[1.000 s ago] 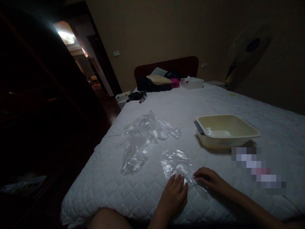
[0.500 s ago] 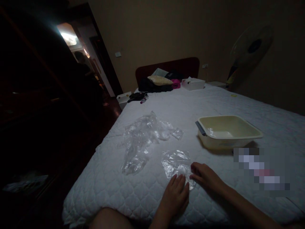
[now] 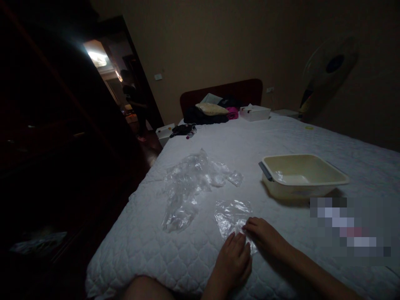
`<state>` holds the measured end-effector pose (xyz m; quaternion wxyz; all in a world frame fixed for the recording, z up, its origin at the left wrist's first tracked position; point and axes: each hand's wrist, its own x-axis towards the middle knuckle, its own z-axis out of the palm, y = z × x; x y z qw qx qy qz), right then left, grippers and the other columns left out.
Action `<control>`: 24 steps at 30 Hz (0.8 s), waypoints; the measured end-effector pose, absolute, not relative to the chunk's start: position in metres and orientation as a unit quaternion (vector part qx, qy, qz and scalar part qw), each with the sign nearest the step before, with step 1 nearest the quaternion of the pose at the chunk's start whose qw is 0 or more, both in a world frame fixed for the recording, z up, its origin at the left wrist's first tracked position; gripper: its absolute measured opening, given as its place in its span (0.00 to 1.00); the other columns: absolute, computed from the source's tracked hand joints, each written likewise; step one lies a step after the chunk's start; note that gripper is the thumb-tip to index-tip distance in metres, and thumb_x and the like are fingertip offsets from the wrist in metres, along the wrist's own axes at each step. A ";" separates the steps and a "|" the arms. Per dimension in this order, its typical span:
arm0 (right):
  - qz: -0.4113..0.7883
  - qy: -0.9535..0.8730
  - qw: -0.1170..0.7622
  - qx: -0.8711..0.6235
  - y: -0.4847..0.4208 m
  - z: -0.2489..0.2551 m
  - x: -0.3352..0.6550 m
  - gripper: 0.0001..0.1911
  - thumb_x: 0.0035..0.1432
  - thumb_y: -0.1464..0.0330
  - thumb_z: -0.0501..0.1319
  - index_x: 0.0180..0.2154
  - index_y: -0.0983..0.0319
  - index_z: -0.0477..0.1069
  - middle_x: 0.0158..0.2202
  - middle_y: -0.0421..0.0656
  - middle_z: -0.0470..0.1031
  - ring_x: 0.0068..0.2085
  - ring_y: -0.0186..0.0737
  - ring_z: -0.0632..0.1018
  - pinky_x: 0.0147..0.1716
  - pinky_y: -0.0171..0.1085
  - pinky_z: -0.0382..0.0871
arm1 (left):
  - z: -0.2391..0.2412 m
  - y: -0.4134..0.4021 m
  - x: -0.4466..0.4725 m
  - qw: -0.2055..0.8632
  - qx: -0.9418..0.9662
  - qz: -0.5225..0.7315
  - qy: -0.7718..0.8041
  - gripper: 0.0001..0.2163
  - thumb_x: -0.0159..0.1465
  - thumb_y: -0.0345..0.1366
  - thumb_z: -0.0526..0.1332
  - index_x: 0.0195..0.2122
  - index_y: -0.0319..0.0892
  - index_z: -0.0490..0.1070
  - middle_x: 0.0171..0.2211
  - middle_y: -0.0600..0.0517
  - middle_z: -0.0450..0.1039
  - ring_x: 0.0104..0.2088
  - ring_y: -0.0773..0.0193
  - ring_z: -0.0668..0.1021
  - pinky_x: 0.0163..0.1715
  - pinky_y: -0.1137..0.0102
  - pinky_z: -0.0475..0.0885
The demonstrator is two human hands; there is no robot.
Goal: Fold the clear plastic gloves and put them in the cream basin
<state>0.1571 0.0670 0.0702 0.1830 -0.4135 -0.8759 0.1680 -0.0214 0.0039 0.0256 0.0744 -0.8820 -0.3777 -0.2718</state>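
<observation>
A small clear plastic bag lies flat on the white quilted bed near its front edge. My left hand rests on the bag's near edge with its fingers stretched out flat. My right hand lies on the bag's right side, its fingers curled and pinching the plastic. A bigger heap of crumpled clear plastic bags sits further left and back, apart from both hands.
A cream plastic basin stands on the bed to the right. Dark clothes, a pillow and a white box lie by the headboard. A standing fan is at the right. A person stands in the lit doorway.
My right hand slid left over the bag, folding its right part inward. The left hand stayed pressed on the near edge. A person has come into the doorway.
</observation>
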 end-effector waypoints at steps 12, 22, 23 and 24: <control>0.148 -0.887 0.178 -0.399 0.067 0.064 0.149 0.09 0.59 0.70 0.54 0.38 0.58 0.73 0.37 0.44 0.73 0.37 0.40 0.71 0.38 0.38 0.63 | 0.011 0.006 -0.023 0.145 -0.846 -0.335 -0.388 0.16 0.58 0.38 0.55 0.45 0.36 0.68 0.50 0.42 0.69 0.54 0.52 0.68 0.53 0.56 0.64; 0.159 -0.853 0.247 -0.431 0.037 0.059 0.185 0.13 0.59 0.62 0.54 0.43 0.58 0.71 0.42 0.48 0.73 0.42 0.46 0.74 0.42 0.44 0.69 | 0.013 0.006 -0.021 0.124 -0.844 -0.308 -0.421 0.15 0.61 0.37 0.53 0.47 0.39 0.68 0.49 0.46 0.70 0.53 0.55 0.68 0.55 0.56 0.61; 0.162 -0.855 0.240 -0.429 0.033 0.057 0.188 0.12 0.59 0.62 0.54 0.41 0.57 0.72 0.40 0.48 0.73 0.41 0.45 0.74 0.41 0.44 0.70 | 0.014 0.006 -0.021 0.123 -0.846 -0.305 -0.420 0.16 0.61 0.38 0.53 0.48 0.38 0.67 0.49 0.46 0.69 0.53 0.55 0.68 0.55 0.57 0.61; 0.166 -0.857 0.236 -0.427 0.030 0.055 0.190 0.12 0.59 0.62 0.53 0.40 0.57 0.72 0.39 0.47 0.74 0.40 0.45 0.74 0.40 0.44 0.70 | 0.016 0.005 -0.021 0.124 -0.847 -0.301 -0.419 0.17 0.61 0.39 0.53 0.49 0.38 0.66 0.50 0.46 0.69 0.53 0.55 0.67 0.54 0.57 0.61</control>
